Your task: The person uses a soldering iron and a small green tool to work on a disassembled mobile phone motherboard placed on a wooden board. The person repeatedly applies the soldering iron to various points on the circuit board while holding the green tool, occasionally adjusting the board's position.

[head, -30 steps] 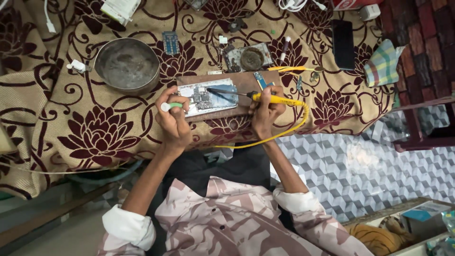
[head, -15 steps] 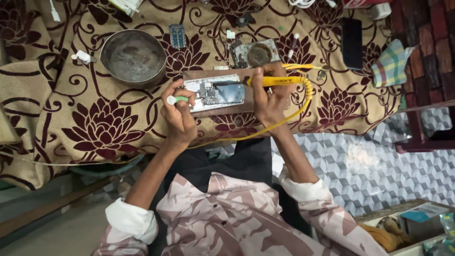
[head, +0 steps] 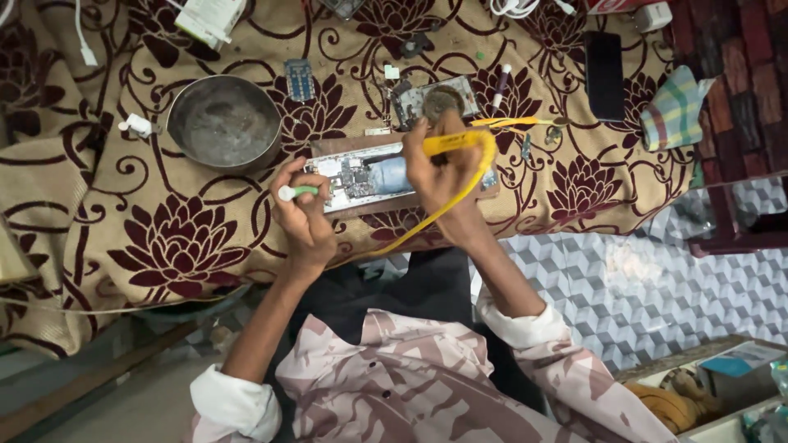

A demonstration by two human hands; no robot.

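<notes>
An opened phone (head: pixel 365 176) with its circuit board showing lies on a small wooden board (head: pixel 353 205) on the patterned cloth. My left hand (head: pixel 302 215) rests at the phone's left end and grips a small green-handled tool with a white cap (head: pixel 294 193). My right hand (head: pixel 437 168) lies over the right half of the phone and holds a yellow-handled soldering iron (head: pixel 451 143), its tip pointing left over the board. The iron's yellow cord (head: pixel 427 221) loops down across my wrist.
A round metal bowl (head: pixel 224 123) sits to the left. Another opened device (head: pixel 433 102), a small blue board (head: pixel 299 79), a black phone (head: pixel 605 64), a folded checked cloth (head: pixel 675 111) and white cables (head: pixel 513 6) lie beyond. A box (head: pixel 714 385) stands on the tiled floor at right.
My right hand has slid left over the phone with the soldering iron, covering more of it. My left hand stays at the phone's left end.
</notes>
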